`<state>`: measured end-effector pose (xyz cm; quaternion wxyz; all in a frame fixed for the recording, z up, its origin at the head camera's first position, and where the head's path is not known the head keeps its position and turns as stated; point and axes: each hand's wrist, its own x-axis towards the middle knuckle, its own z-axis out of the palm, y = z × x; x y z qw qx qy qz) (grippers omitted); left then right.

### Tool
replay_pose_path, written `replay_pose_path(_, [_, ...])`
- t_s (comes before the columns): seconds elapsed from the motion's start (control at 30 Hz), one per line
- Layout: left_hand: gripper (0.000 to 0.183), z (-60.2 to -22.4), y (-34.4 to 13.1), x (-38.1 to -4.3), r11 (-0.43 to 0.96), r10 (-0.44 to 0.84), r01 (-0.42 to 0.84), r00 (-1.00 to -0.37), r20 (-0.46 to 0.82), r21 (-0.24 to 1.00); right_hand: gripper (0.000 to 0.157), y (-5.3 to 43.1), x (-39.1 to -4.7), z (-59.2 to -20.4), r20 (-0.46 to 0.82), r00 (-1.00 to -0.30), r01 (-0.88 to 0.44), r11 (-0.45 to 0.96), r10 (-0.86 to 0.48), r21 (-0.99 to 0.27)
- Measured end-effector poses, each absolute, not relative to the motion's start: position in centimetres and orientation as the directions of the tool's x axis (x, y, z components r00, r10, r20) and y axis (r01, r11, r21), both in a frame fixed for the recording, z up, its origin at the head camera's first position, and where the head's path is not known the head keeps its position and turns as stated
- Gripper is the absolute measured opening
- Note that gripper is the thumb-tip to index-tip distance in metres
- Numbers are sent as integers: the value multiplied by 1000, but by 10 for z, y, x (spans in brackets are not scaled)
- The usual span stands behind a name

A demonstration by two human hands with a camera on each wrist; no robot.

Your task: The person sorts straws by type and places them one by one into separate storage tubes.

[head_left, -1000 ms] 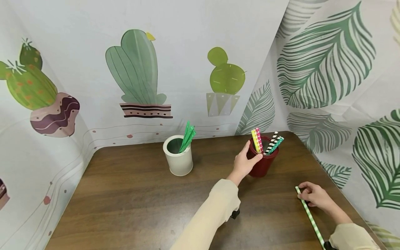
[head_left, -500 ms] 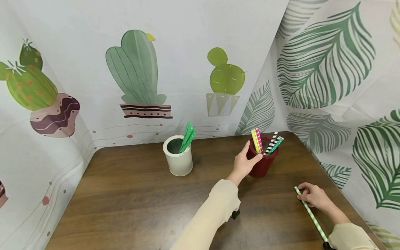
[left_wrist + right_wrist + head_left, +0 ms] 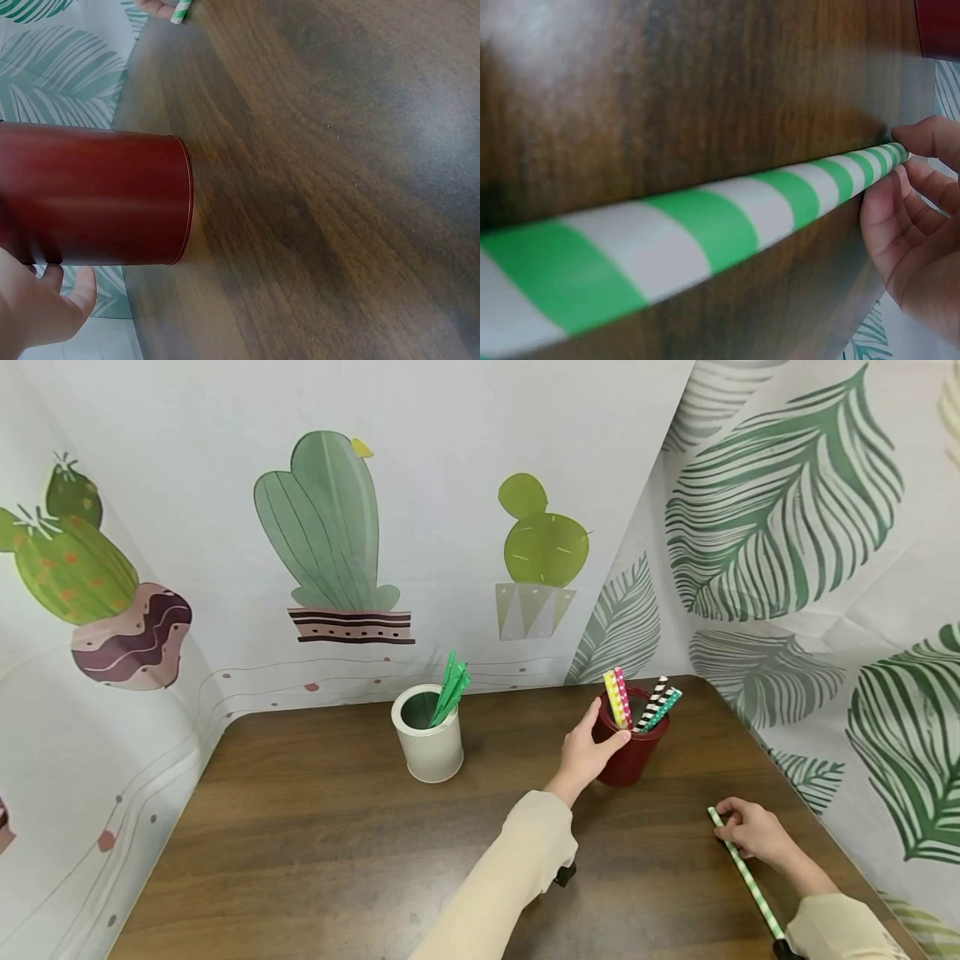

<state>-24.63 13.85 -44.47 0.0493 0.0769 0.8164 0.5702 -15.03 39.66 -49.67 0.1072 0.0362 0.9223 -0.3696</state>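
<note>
My left hand grips a dark red cup at its rim, thumb on the near side. Paper straws stand in that cup: yellow, pink dotted, black-striped and teal dotted. In the left wrist view, the cup's smooth side fills the left, with part of the hand below it. At the right of the table, my right hand pinches a green-and-white striped straw near its far end. The right wrist view has this straw close up.
A cream cup holding green strips stands at the back, left of the red cup. Brown wood-grain table lies under everything. Printed cloth walls border its back and sides.
Half a second ago and before, the right hand and striped straw sit almost the same, with only a tiny shift of the wrist. The left hand and red cup stay put.
</note>
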Motion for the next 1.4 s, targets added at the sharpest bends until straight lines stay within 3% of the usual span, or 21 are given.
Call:
replay_pose_path(0.27, [68, -445, 139, -247, 336, 182, 64, -983, 2, 940, 37, 401, -156, -479, -226, -974, 157, 650, -23, -744])
replay_pose_path(0.5, [68, -445, 139, -247, 345, 176, 73, -984, 12, 936, 38, 404, -166, -453, -139, -990, 114, 572, 1, -812])
replay_pose_path(0.7, [68, -445, 139, -247, 350, 176, 72, -984, 9, 934, 20, 404, -173, -436, -73, -997, 70, 451, 9, -890])
replay_pose_path(0.97, [69, -444, 139, -247, 356, 176, 83, -984, 20, 931, 24, 400, -180, -410, 48, -999, -48, -1, 1, -999])
replay_pose_path(1.4, [68, -445, 139, -247, 354, 179, 65, -984, 0, 933, 25, 378, -197, -353, 149, -972, -214, -429, 179, -877])
